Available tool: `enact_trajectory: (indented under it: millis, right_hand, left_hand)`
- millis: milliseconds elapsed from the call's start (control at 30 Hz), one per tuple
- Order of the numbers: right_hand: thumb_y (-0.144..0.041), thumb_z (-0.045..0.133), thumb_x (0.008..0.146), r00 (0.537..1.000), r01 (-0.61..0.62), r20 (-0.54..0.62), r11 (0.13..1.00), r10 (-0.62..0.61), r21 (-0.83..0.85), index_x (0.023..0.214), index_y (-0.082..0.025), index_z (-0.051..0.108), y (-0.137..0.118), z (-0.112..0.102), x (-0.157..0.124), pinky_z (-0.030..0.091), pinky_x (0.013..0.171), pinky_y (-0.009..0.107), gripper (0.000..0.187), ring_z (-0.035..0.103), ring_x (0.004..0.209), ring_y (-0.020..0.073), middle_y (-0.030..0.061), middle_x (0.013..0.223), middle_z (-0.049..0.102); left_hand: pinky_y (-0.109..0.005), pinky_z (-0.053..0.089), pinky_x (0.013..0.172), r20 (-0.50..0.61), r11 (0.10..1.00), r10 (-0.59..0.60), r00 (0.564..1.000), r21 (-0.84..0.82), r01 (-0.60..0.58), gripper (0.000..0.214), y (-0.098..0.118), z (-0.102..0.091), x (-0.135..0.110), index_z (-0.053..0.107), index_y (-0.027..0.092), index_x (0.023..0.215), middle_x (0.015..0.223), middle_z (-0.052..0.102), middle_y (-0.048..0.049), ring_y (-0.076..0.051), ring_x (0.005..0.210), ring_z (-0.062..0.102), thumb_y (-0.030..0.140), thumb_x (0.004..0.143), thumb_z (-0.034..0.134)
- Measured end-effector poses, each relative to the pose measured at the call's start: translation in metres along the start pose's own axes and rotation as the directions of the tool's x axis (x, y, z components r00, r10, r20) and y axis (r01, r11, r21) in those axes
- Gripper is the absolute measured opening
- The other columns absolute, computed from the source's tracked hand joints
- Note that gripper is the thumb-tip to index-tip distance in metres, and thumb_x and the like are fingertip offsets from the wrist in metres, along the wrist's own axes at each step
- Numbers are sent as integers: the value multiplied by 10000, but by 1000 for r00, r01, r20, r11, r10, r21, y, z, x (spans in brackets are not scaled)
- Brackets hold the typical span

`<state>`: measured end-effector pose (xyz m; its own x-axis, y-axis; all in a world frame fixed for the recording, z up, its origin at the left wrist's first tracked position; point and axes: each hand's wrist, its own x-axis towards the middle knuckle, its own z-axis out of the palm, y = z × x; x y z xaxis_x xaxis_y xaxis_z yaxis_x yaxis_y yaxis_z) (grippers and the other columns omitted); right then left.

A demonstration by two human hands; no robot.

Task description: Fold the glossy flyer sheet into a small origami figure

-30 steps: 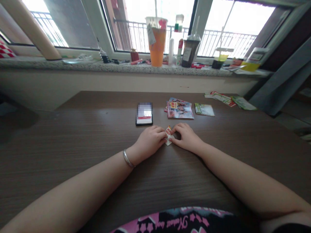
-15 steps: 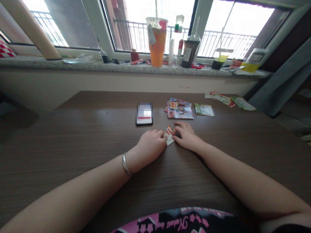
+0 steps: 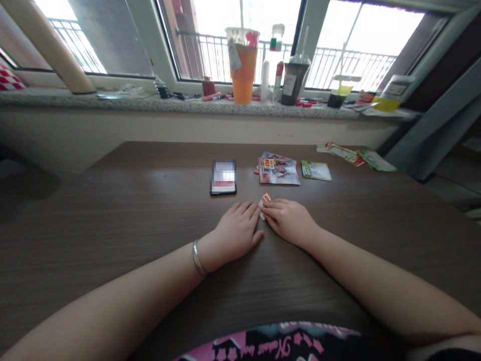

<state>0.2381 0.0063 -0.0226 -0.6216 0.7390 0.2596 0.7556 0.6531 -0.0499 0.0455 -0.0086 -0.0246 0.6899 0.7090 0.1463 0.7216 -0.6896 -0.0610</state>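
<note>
A small printed paper piece, white with red and orange print, lies on the table between my hands, partly covered by fingers. It looks like paper or a flat wrapper; its exact kind I cannot make out. My left hand, with a silver bangle at the wrist, lies palm down, fingers stretched and thumb apart, fingertips at the paper's left edge. My right hand has its fingers closed together over the paper's right side, its thumb partly hidden beneath them.
Beyond my hands lie a phone, colourful printed packets and a white-green packet. More flat packets lie at the table's far right. Drink cups, including an orange one, stand on the windowsill.
My left fingers have straightened out and the thumb has spread. My right hand has come down over the paper, which shows narrower and slightly turned.
</note>
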Motion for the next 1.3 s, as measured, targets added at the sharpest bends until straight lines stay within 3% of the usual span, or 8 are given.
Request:
enact_trajectory:
  millis: [200,367,533,667,867,1300]
  right_hand:
    - [-134,422,885,996,6,88,996,2,-87,1248,-75,611,-13,-3,0,413,1048,324,414,573,1176,225,128,1296,612]
    - [-197,429,895,990,-80,108,987,95,-137,1286,-114,584,-10,-7,1,492,918,366,429,591,1106,265,121,1342,576]
    - [-266,365,945,990,-94,100,990,104,-101,1302,-147,574,-5,-6,1,444,964,380,430,561,1142,257,81,1342,584]
    - [-278,400,921,982,-169,66,976,179,-135,1317,-83,542,-3,-3,4,434,939,413,463,525,1165,290,144,1361,553]
    - [-324,398,929,977,-190,66,970,202,-150,1300,-177,558,2,-2,5,441,850,402,430,515,1082,299,119,1275,599]
    - [-362,330,979,976,-199,70,973,207,-114,1365,-219,509,11,7,5,390,908,425,448,468,1110,298,117,1284,546]
  left_hand:
    - [-445,283,1124,16,1000,-18,1000,-17,18,609,2,-2,0,422,38,1390,1438,448,-182,-309,1333,404,448,940,413]
    - [-425,293,1117,33,999,34,999,-29,-33,636,0,2,-4,395,65,1410,1451,428,-181,-305,1343,389,493,940,409]
    - [-436,285,1113,73,996,79,994,-53,-75,640,-2,1,-8,371,139,1432,1504,360,-147,-303,1371,348,536,930,401]
    - [-430,270,1121,59,993,90,994,-76,-86,639,-2,-2,-8,382,138,1423,1513,348,-139,-295,1375,340,527,918,423]
    - [-399,268,1129,61,984,124,990,-134,-115,643,-5,-7,-9,369,168,1435,1517,352,-107,-274,1372,354,495,894,485]
    - [-394,274,1129,87,982,103,991,-166,-87,625,-7,-13,-9,386,147,1419,1476,413,-129,-262,1370,366,459,890,502]
